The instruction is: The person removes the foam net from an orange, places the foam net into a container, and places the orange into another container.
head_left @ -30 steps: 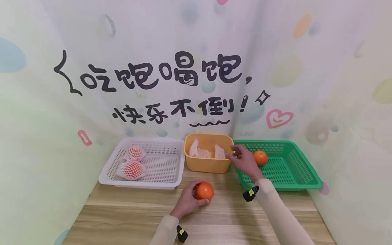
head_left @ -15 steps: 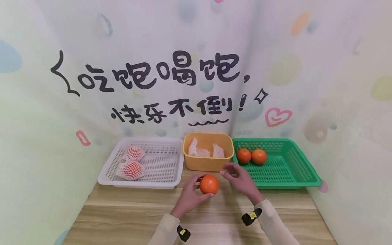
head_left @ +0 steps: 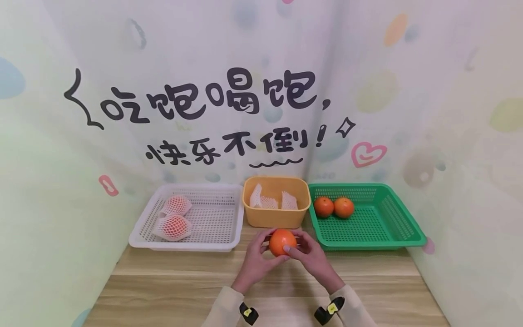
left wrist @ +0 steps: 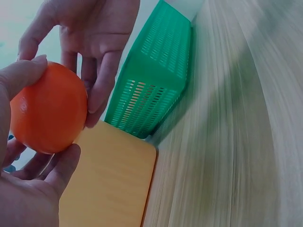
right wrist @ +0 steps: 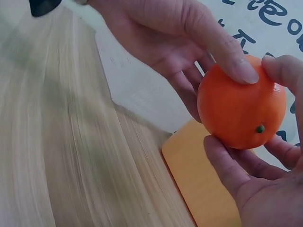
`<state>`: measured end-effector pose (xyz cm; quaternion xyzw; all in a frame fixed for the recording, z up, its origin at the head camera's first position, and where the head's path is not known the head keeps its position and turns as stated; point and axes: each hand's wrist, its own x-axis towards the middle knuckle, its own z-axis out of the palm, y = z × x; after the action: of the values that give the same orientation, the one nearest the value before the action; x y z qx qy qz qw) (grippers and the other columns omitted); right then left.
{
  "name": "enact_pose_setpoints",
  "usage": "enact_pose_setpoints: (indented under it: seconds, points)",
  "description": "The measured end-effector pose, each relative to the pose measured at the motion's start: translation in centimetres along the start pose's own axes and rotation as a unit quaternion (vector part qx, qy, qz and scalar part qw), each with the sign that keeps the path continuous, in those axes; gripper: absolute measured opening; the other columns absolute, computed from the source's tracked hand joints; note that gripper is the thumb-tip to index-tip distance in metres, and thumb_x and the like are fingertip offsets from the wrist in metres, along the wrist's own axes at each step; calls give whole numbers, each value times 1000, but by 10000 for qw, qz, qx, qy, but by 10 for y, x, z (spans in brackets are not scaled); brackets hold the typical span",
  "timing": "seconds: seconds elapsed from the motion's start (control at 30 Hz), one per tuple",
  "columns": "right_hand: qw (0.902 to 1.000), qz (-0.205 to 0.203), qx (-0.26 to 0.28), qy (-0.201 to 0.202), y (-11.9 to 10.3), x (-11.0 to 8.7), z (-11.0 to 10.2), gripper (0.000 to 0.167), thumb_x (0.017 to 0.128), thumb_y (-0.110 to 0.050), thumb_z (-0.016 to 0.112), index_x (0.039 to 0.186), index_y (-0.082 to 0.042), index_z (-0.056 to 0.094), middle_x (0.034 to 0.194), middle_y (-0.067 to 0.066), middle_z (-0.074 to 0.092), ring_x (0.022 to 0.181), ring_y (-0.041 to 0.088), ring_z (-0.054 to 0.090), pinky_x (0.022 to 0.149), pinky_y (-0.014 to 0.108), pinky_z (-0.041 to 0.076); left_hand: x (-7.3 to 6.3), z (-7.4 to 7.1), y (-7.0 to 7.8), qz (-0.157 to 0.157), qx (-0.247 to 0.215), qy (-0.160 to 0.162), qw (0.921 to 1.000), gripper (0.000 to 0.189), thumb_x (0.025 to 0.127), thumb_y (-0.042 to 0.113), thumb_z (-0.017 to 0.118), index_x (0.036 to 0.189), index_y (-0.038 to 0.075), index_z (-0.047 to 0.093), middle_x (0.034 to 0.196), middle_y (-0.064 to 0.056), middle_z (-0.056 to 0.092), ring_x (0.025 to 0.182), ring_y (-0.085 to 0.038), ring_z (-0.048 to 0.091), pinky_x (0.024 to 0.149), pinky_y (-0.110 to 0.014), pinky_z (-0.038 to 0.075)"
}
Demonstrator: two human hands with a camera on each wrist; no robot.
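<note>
The held orange is located in front of the yellow bin, raised above the tabletop. Its body is round and slightly flattened. The skin is a saturated red-orange, smooth and glossy, with bright highlights on the upper surface in the head view. A small green stem end is set into the skin and is visible in the right wrist view (the left wrist view presents only plain skin). The surface is bare.

The left hand is clamped on the held orange: the thumb bears on the near face and the curled fingers support the opposite side. The right hand is likewise clamped on the held orange, with the thumb on one side and the fingers curled round the other. Both hands therefore grip the same fruit from opposite sides.

The yellow bin contains pale foam nets of open mesh. To its right, the green basket holds two bare oranges side by side in the rear left corner; their colour matches the held orange closely. To its left, the white basket holds two netted fruits, reddish under white mesh, one in front of the other.
</note>
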<state>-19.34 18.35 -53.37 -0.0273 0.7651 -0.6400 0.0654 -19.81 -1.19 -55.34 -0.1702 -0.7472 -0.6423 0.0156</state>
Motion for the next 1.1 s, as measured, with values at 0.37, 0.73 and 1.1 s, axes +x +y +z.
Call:
enact_pose_setpoints:
  seconds: [0.37, 0.73, 1.1]
  points:
    - [9960, -353, -652, 491, -7, 4, -20, 58, 86, -28, 83, 137, -17, 59, 130, 11, 66, 113, 23, 65, 93, 26, 55, 0, 11, -6, 186, -166, -58, 9997, 85, 79, 16, 90, 151, 24, 45, 141, -5, 58, 120, -25, 62, 98, -34, 58]
    - [9813, -985, -1505, 688, -20, 19, -62, 61, 87, -35, 83, 140, -19, 58, 133, 11, 65, 119, 30, 63, 97, 37, 58, -3, 26, -19, 543, 750, -256, 9954, 66, 86, 32, 83, 144, 21, 54, 139, -1, 59, 124, -20, 59, 102, -33, 55]
    - [9568, -1013, -2585, 857, -36, 42, -119, 71, 90, -42, 79, 148, -14, 51, 137, 18, 60, 117, 38, 64, 97, 55, 57, 4, 48, -16, 1139, 2025, -643, 9705, 55, 90, 34, 79, 139, 19, 59, 140, -1, 58, 132, -18, 53, 110, -38, 49]
